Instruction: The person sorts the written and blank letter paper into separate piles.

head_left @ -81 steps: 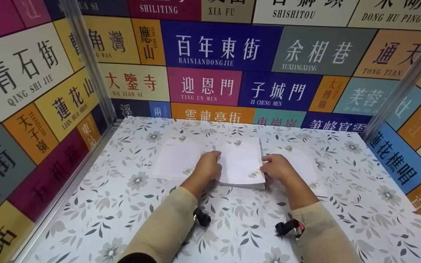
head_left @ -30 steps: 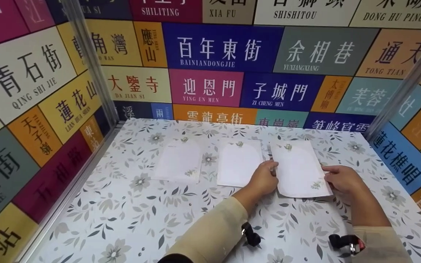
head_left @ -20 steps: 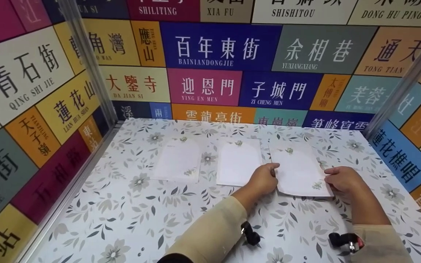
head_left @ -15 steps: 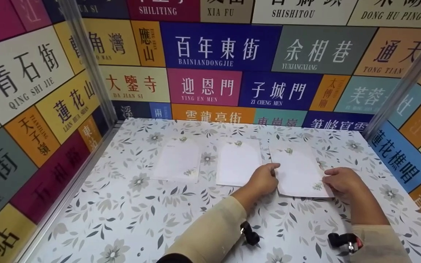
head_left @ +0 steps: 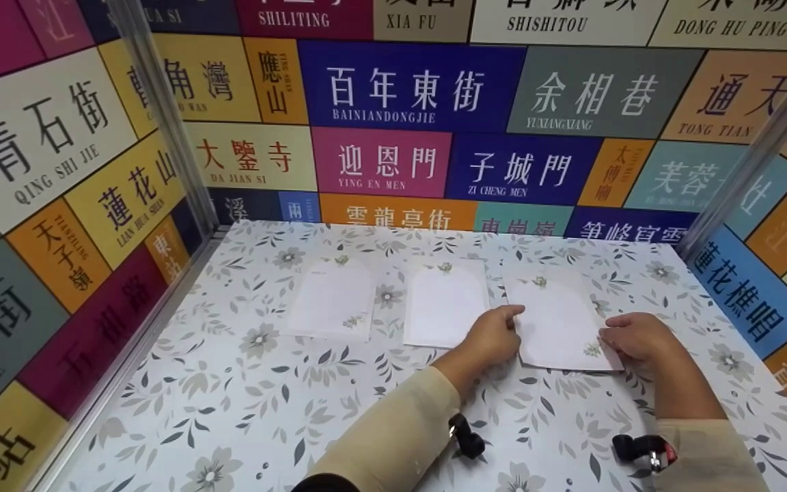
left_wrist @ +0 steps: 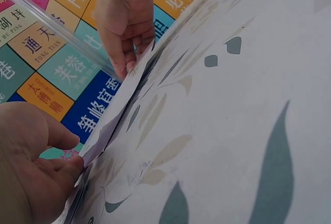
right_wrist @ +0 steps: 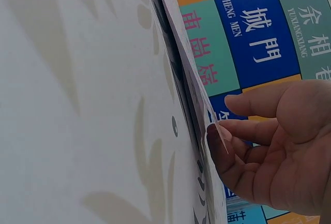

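Three pale sheets of floral-printed stationery paper stand out in a row on the patterned table. My left hand (head_left: 496,335) pinches the left edge of the right sheet (head_left: 557,318), near its lower half. At that sheet's opposite edge, my right hand (head_left: 639,336) has thumb and fingers around the margin. Its near edge sits slightly off the table in the left wrist view, where the paper (left_wrist: 116,105) spans between both hands. The right wrist view shows the sheet's edge (right_wrist: 199,87) against the fingers. The middle paper (head_left: 445,307) lies beside my left hand, partly covered by it.
A third sheet (head_left: 332,301) lies flat on the left. The white tablecloth (head_left: 264,410) has grey flowers and leaves, which blend with the papers. Walls of coloured street-name panels (head_left: 414,89) close off the back and sides, with metal posts (head_left: 168,116) at the corners.
Both hands have left the middle paper and moved right to the right sheet. Over the last second that sheet has sunk slightly towards the table; the hands have hardly moved.
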`<state>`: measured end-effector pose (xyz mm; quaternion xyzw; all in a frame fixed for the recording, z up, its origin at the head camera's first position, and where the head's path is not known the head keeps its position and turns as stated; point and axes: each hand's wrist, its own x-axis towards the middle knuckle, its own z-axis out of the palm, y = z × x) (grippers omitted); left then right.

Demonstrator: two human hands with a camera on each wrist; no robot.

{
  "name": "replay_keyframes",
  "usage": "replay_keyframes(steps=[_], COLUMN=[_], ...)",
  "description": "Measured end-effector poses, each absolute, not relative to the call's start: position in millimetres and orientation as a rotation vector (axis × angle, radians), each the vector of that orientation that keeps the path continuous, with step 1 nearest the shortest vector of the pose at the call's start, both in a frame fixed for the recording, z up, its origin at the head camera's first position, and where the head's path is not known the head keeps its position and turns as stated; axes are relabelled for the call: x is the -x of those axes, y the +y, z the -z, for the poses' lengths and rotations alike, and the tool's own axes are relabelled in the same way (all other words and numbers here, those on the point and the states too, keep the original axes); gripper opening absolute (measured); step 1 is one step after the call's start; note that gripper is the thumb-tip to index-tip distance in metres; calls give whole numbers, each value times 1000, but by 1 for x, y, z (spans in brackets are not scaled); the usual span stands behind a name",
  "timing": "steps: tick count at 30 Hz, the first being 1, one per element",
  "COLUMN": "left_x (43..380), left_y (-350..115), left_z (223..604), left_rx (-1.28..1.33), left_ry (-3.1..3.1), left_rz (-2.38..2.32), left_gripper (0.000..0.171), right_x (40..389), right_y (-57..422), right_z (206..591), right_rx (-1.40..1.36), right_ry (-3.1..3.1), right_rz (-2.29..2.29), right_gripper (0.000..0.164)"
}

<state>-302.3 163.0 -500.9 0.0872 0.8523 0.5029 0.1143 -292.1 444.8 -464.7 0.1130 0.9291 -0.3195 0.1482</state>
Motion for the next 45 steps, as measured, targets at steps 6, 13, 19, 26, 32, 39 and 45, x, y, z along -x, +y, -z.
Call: replay_keyframes(steps=[6,13,19,26,32,39,45], left_x=[304,317,326,338,346,356,362], left_y=[157,133,109,76,46,17,0], left_z=[500,493,492,490,488,488,483], left_rx=[-304,-331,-357,-288,-268,-175,-15], left_ry=[2478,2489,2498,2542,2624,2632,2580], left_rz=[-1503,-1600,-1629,-1668,-1658,-1635,-1634], left_gripper=[59,54,56,56,56,58,61], right_x=[289,302,315,328,340,347,351], right_y=[442,409,375,332,304,282,265], right_z=[464,460,458,455,456,456,453], right_rx=[-386,-221,-121,-84,-39,-78,-111], right_ry=[2690,2753,2777,2778,2739,2681,2633], right_rz=[987,1101,1084,1152,1217,1252,1286], right_gripper=[71,74,72,66,65,64,65])
